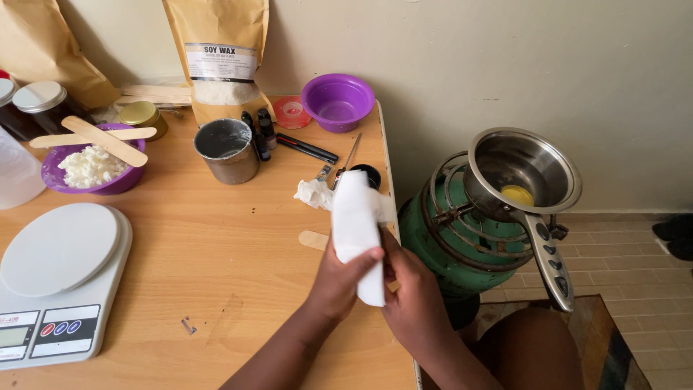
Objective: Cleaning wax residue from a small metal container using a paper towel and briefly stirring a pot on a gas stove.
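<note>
- The left hand (338,278) and the right hand (411,296) both had their grip closed around a white folded cloth (355,224), held upright over the edge of the wooden surface (238,289).
- The left thumb lay across the front of the cloth; the right hand pressed its far side.
- A crumpled white tissue (312,192) lay at 11 o'clock from the cloth, and a small wooden stick (313,240) just at 9 o'clock.
- A metal cup (227,149) stood further off at 10 o'clock, near a purple bowl of white flakes (92,167).
- A white kitchen scale (59,278) sat well apart at 9 o'clock.
- At 3 o'clock, a steel saucepan (521,173) holding a little yellow liquid rested on a green gas burner (447,238).
</note>
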